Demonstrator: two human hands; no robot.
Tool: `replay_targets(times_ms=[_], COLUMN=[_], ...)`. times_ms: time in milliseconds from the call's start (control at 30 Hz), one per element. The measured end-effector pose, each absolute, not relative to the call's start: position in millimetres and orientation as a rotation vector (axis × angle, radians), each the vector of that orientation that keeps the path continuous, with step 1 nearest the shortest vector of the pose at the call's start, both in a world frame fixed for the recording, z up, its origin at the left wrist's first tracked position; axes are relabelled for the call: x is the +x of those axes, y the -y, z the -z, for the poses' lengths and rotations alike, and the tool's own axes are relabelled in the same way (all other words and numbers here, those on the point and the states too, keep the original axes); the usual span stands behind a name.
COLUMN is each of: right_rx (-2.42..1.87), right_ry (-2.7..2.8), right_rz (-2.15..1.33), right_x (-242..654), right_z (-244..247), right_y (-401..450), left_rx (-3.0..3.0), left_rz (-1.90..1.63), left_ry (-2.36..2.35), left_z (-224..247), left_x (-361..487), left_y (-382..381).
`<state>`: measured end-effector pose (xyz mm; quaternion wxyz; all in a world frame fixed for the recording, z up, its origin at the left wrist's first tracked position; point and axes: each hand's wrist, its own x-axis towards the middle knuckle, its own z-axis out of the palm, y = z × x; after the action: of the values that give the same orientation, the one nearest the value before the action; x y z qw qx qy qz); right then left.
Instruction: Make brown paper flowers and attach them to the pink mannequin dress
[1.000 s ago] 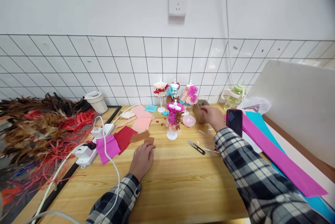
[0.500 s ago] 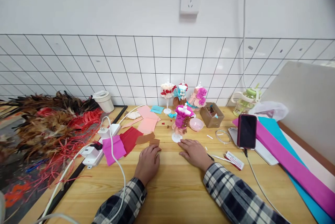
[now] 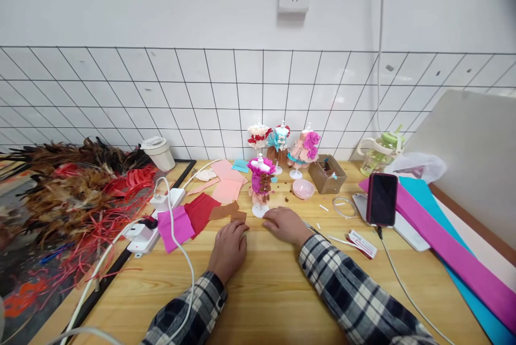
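A miniature dress form (image 3: 261,178) in magenta, brown and peach crepe paper stands upright on a round white base. My right hand (image 3: 286,224) lies low on the table, its fingertips at the right edge of that base; the grip is partly hidden. To the left, my left hand (image 3: 229,248) rests on the wood with fingers loosely bent and nothing visible in it. Just beyond its fingertips lies a small brown paper piece (image 3: 238,216). Behind stand a cream and red dress form (image 3: 258,134), a turquoise and brown one (image 3: 279,141) and a peach and pink one (image 3: 305,149).
Red paper (image 3: 200,213), magenta paper (image 3: 176,228) and peach paper (image 3: 228,184) lie left, beside a white power strip (image 3: 145,240) with cables. A pink bowl (image 3: 303,189), cardboard box (image 3: 328,175), phone (image 3: 382,200) and long paper strips (image 3: 451,248) are right.
The magenta dress form has moved left across the table, together with my right hand at its base. My left hand has stayed in nearly the same place.
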<state>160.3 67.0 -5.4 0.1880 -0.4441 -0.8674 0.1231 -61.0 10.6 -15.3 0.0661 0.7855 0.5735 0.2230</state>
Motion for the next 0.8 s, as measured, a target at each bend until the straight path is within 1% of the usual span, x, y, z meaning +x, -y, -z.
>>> replay_targets(times_ms=[67,167,333,500,633,800], right_rx=[-1.373,-1.607,-1.793,-2.015,-1.987,-1.869], right_ry=[2.296,2.117,2.208,2.148,2.22,2.312], right_rz=[-0.334,-0.184,-0.15,-0.151,-0.209,-0.158], right_x=[169.7,180.5,180.0,178.0,182.2,187.8], right_z=[12.1,27.4,47.0,46.4,44.2,44.0], right_y=[-70.1,-80.4,-118.8,-165.0,-178.7,-163.0], left_rx=[2.359,2.339,2.327,2.327,2.315,2.321], left_rz=[-0.667,-0.654,-0.663,-0.671,-0.683,-0.688], left_ry=[-1.73,-1.734,-1.731,-1.731,-1.75,-1.755], left_z=[15.2,14.2,12.4,11.9,12.5,15.3], left_x=[-60.7,-59.8,-59.9,-60.0,-58.9,-59.1], left_y=[-10.7,-10.7,-10.7,-10.1,-9.3,-10.0])
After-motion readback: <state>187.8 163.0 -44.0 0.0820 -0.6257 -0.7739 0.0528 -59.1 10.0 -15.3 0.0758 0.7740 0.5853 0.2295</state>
